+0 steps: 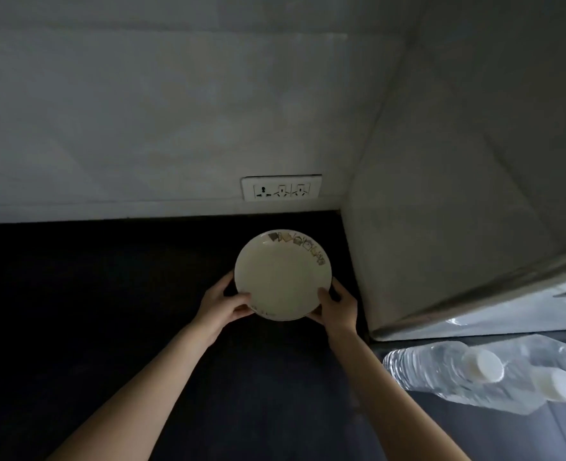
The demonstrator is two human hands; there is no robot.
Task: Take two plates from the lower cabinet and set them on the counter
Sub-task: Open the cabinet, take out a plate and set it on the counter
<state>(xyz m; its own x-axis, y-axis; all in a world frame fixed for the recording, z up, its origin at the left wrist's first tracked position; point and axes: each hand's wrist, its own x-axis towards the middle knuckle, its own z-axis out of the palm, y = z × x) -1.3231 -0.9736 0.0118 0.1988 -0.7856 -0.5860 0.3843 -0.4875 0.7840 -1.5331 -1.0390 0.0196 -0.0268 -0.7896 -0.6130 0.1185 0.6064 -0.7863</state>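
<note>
A cream plate (283,276) with a patterned band along its far rim is over the dark counter (92,294), near the back right corner. My left hand (223,302) grips its near left rim, thumb on top. My right hand (338,306) grips the near right rim the same way. I cannot tell whether a second plate lies beneath it or whether it touches the counter. The lower cabinet is out of view.
A white wall socket (281,188) sits on the back wall just above the counter. A pale side wall (424,211) closes the counter on the right. Beyond it, at lower right, lie clear plastic bottles (474,374) with white caps.
</note>
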